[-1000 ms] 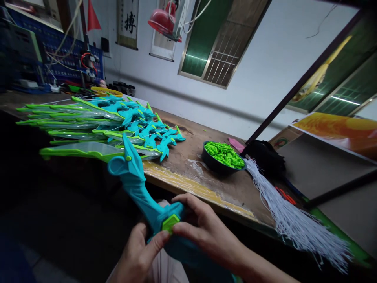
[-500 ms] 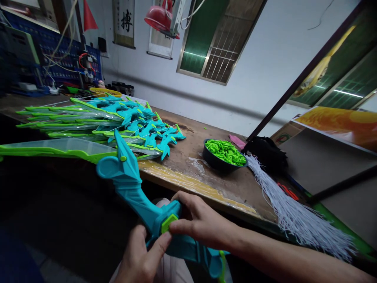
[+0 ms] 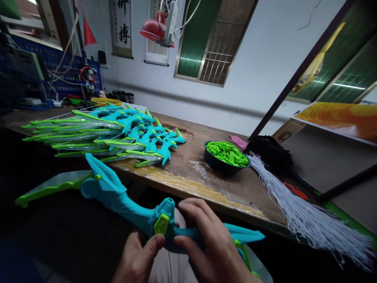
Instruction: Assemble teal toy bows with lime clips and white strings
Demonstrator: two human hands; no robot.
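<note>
Item one: a toy bow (image 3: 123,202), turquoise body, held crosswise in both hands, just short of the table's near edge. Left limb: a clear panel with green edging, reaching well out to the left of the left hand. Right end: a turquoise tip and a second green-edged clear limb, partly hidden beyond the right hand.

Fitting: a green hexagonal piece (image 3: 161,224), set in the bow's middle, just above the left thumb.

Left hand (image 3: 138,255): partly closed on the bow's middle, thumb against the lower edge of the hexagonal piece; its other fingertips are hidden behind the body.

Right hand (image 3: 212,243): curled around the bow just right of the hexagonal piece, thumb in front, fingers bent over the top.

Ahead of the hands: a worn brown table (image 3: 188,163).

Ahead and left of the hands: a heap of bows (image 3: 144,133), turquoise and green, strung with white lines.

Ahead and right of the right hand: a dark bowl (image 3: 220,166), heaped with small green pieces (image 3: 226,152).

Farther right of the right hand: a bundle of white cords (image 3: 309,216), trailing over the table's edge.
</note>
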